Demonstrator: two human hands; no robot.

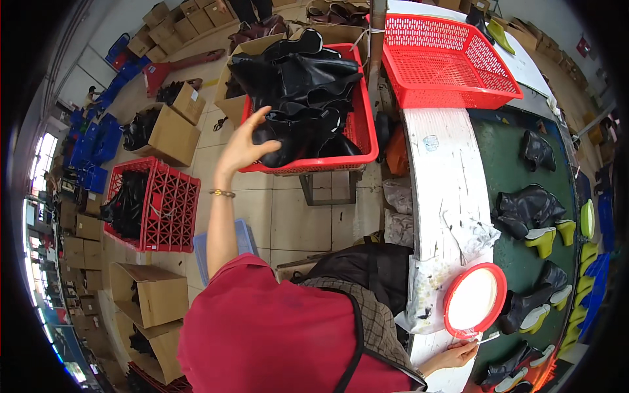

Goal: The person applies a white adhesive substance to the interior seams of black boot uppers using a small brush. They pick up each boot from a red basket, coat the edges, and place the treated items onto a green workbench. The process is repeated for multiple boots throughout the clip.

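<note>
Reaching left hand, fingers spread, touching black leather boot upper in red plastic crate; right hand pinching thin white brush beside red-rimmed round dish.

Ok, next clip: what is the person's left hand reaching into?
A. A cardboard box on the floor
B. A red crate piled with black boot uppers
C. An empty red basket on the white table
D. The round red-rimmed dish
B: the left hand rests on the black boot uppers heaped in the red crate, with its fingers spread on one piece.
</note>
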